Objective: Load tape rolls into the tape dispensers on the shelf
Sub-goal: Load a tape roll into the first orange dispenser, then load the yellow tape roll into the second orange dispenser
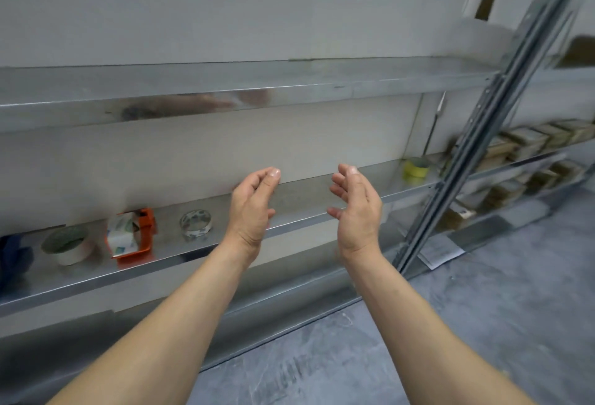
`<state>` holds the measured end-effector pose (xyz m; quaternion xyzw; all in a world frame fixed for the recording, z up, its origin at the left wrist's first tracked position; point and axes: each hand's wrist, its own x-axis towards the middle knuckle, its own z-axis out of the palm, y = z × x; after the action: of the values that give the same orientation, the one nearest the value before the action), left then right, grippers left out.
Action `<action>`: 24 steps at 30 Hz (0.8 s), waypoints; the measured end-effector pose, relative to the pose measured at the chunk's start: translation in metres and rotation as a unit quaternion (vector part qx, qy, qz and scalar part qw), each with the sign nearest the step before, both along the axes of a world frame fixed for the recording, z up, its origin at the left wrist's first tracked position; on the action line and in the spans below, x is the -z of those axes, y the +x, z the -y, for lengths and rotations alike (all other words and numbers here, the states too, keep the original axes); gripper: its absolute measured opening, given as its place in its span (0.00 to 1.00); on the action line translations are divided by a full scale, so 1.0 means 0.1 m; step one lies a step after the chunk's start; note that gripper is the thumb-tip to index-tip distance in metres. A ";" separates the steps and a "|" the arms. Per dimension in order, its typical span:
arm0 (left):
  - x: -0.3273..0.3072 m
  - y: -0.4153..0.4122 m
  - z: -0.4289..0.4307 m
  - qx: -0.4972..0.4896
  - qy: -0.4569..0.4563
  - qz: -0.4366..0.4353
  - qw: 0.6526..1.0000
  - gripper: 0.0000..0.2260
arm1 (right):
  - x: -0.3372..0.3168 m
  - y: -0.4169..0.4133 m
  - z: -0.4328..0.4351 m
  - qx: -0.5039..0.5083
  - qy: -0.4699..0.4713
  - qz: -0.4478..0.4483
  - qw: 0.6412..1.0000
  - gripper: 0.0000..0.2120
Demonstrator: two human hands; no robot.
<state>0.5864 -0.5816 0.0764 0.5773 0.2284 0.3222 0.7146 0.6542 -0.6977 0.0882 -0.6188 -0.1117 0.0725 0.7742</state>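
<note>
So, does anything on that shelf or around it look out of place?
Mostly tidy. A printed sheet of paper lies low by the foot of the shelf post, seemingly dropped. The yellow tape roll also sits alone, far right of the orange dispenser and the clear roll.

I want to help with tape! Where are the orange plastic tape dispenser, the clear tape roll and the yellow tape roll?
orange plastic tape dispenser (pixel 147 227): head view, orange side wall.
clear tape roll (pixel 196 232): head view, front wall.
yellow tape roll (pixel 413 175): head view, outer side.
</note>
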 end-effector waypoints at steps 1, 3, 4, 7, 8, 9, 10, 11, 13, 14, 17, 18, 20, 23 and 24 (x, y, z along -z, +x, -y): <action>0.00 0.07 0.06 0.010 -0.004 0.004 1.000 0.18 | -0.01 0.04 0.07 0.014 0.000 0.003 1.000 0.17; -0.02 0.19 0.16 0.028 -0.011 0.007 1.000 0.15 | -0.02 0.12 0.19 0.044 -0.002 0.009 0.999 0.17; -0.03 0.25 0.20 0.039 -0.014 0.007 0.999 0.15 | -0.03 0.15 0.25 0.058 -0.002 0.012 0.998 0.15; -0.03 0.42 0.31 0.076 -0.025 0.010 0.997 0.16 | -0.03 0.27 0.41 0.095 -0.010 0.019 0.995 0.13; -0.02 0.47 0.34 0.090 -0.028 0.012 0.996 0.17 | -0.03 0.31 0.46 0.109 -0.015 0.021 0.994 0.15; -0.02 0.52 0.36 0.104 -0.026 0.014 0.994 0.18 | -0.02 0.33 0.51 0.123 -0.018 0.023 0.992 0.17; -0.03 0.56 0.38 0.117 -0.021 0.016 0.993 0.21 | -0.02 0.35 0.54 0.137 -0.018 0.024 0.990 0.17; -0.02 0.61 0.40 0.128 -0.020 0.018 0.991 0.23 | 0.00 0.38 0.58 0.148 -0.015 0.020 0.989 0.16; 0.01 0.71 0.43 0.139 -0.026 0.018 0.990 0.25 | 0.06 0.44 0.65 0.163 -0.017 0.008 0.986 0.14; 0.04 0.76 0.45 0.143 -0.032 0.016 0.989 0.25 | 0.08 0.46 0.68 0.170 -0.019 0.005 0.985 0.15; 0.09 0.91 0.48 0.159 -0.030 0.013 0.987 0.21 | 0.12 0.57 0.72 0.190 -0.017 0.002 0.982 0.24; 0.11 0.98 0.47 0.163 -0.027 0.010 0.986 0.20 | 0.13 0.63 0.71 0.194 -0.016 0.003 0.981 0.25; 0.14 1.11 0.47 0.169 -0.026 0.002 0.985 0.18 | 0.14 0.76 0.71 0.194 -0.016 0.004 0.981 0.25; 0.19 1.33 0.47 0.167 -0.025 -0.004 0.986 0.18 | 0.19 1.01 0.71 0.196 -0.009 0.000 0.981 0.24; 0.21 1.41 0.46 0.164 -0.026 -0.006 0.986 0.19 | 0.21 1.11 0.71 0.196 -0.006 -0.003 0.981 0.23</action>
<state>0.7274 -0.6280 0.0556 0.5902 0.1429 0.1915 0.7710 0.7656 -0.7682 0.0672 -0.6333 0.0142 -0.0778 0.7699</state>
